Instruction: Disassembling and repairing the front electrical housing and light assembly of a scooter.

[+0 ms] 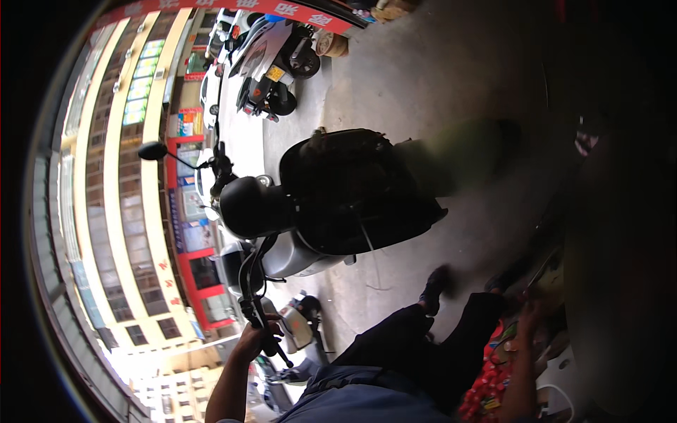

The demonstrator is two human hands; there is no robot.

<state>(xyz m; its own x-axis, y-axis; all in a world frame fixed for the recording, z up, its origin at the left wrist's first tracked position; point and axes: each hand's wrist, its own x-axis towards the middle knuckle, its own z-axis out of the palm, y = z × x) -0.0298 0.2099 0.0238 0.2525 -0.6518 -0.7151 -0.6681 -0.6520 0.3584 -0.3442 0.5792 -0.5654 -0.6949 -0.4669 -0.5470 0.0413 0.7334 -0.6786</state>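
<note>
My left hand point(252, 340) is closed around the handlebar point(266, 331) of a black scooter point(360, 190), beside its brake lever. The scooter has a round mirror point(152, 151), a dark seat and front body, and a grey panel. My right hand point(527, 321) is at the dim lower right, near an olive, cluttered surface point(546, 278); its fingers are blurred, so what they hold, if anything, is unclear. Just beside that arm lies a pile of small red objects point(486, 384).
Parked scooters point(282, 67) stand at the upper middle, another point(300, 324) beside my left hand. My legs and shoes point(434, 289) are on the concrete floor point(451, 84). Outside the opening at left are white cars and a building point(120, 211). The far right is dark.
</note>
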